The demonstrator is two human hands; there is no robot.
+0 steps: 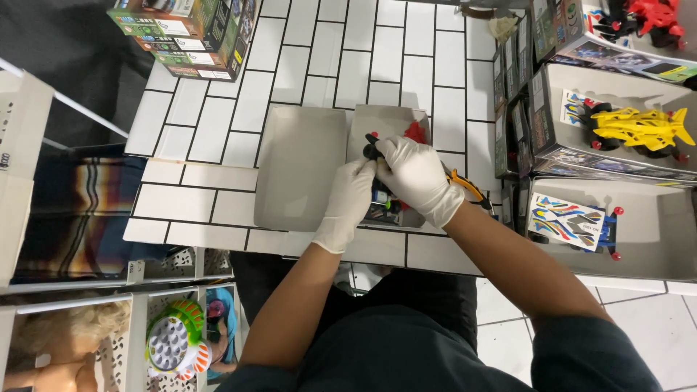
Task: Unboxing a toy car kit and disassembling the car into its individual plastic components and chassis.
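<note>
Both gloved hands' fingers [377,161] pinched on a toy car [381,196] — white-tiled tabletop [305,65], toy-box clutter.

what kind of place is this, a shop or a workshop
Probably a toy shop's hobby assembly bench. Open grey cardboard trays at the right hold a yellow model racing car and a sticker sheet, stacked green kit boxes sit on the white tiled table, and a doll lies in shelving below.

Head camera looks steeply down, close, over tiled table [305,65].
</note>
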